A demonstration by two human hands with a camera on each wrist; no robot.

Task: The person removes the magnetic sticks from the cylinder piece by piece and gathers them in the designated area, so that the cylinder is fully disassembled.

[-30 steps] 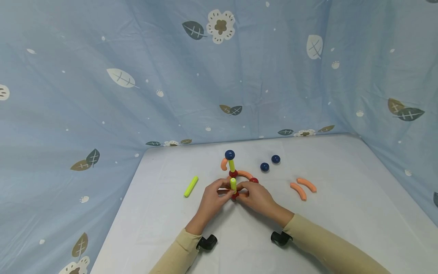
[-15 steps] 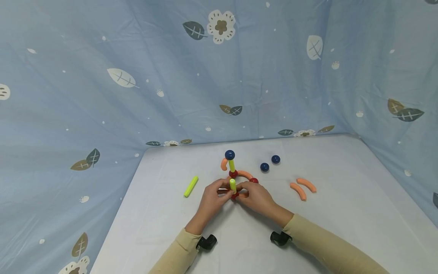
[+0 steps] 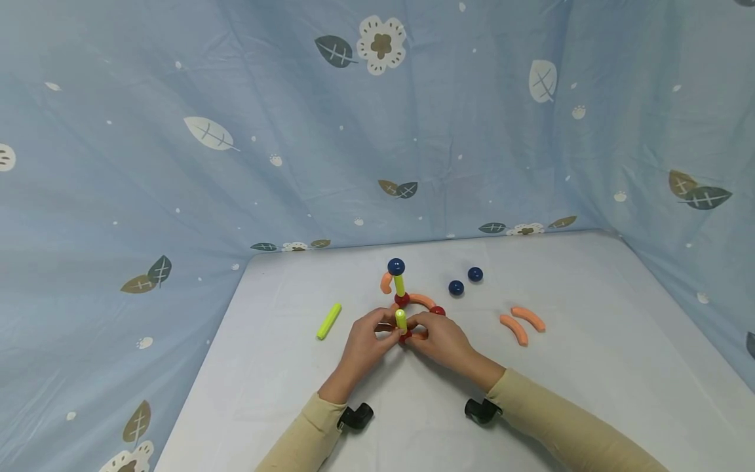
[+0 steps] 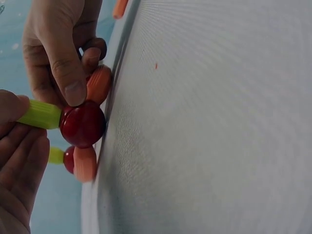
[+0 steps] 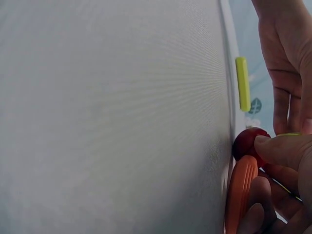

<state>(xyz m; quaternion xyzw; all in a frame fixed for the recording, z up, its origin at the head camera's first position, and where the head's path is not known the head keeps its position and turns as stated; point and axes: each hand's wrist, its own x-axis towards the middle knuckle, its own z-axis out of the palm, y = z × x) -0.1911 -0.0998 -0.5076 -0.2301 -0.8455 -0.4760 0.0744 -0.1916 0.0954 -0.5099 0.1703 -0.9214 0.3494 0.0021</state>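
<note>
In the head view, my left hand (image 3: pixel 367 342) pinches an upright yellow-green stick (image 3: pixel 401 320) between thumb and fingers. The stick's lower end meets a red ball (image 4: pixel 84 126). My right hand (image 3: pixel 444 339) holds that ball, its thumb pressed on the side in the right wrist view. Curved orange pieces (image 5: pixel 239 190) join the ball on either side, low near the table. They belong to a ring with other red balls (image 3: pixel 438 311). Behind, another yellow-green stick (image 3: pixel 399 284) stands on a red ball and carries a blue ball (image 3: pixel 396 267). My fingers partly hide the ring.
A loose yellow-green stick (image 3: pixel 329 321) lies left on the white table (image 3: pixel 271 387). Two blue balls (image 3: pixel 457 288) are at the back right. Two curved orange pieces (image 3: pixel 514 330) lie farther right, and another orange piece (image 3: pixel 386 283) is by the standing stick. A patterned blue curtain (image 3: pixel 354 144) hangs behind.
The upright stick in my left hand has tilted or shifted very slightly to the left at its top. Both hands stay in the same place, and the loose pieces have not moved.
</note>
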